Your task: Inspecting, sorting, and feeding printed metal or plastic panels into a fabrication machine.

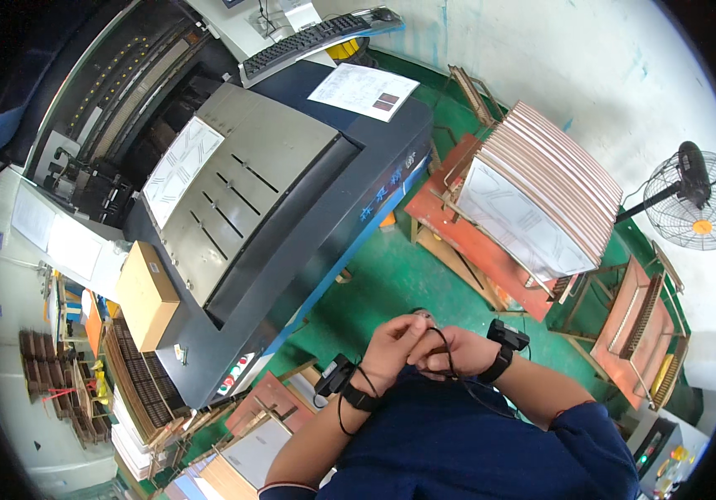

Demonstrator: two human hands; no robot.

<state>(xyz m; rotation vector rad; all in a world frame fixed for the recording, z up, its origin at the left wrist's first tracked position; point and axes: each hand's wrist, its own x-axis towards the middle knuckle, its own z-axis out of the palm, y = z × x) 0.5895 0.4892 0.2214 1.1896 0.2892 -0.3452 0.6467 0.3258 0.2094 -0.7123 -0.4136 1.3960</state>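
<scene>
In front of my chest, my left hand (393,348) and my right hand (463,350) meet with curled fingers. My left thumb and forefinger are pressed together beside the right hand's closed fingers. Whatever they hold, if anything, is hidden or too small to make out. A thin black cable (449,354) loops across my right hand. Each wrist wears a black strap with a small black box, the left box (335,376) and the right box (508,335). Nearest ahead of my hands is the dark machine table, apart from them.
A large machine (324,221) with a slotted metal plate (270,171) fills the left. On it lie a printed sheet (183,169), a cardboard box (146,293) and a paper (364,90). A rack of upright panels (533,204), a fan (694,200) and a red cart (637,329) stand right.
</scene>
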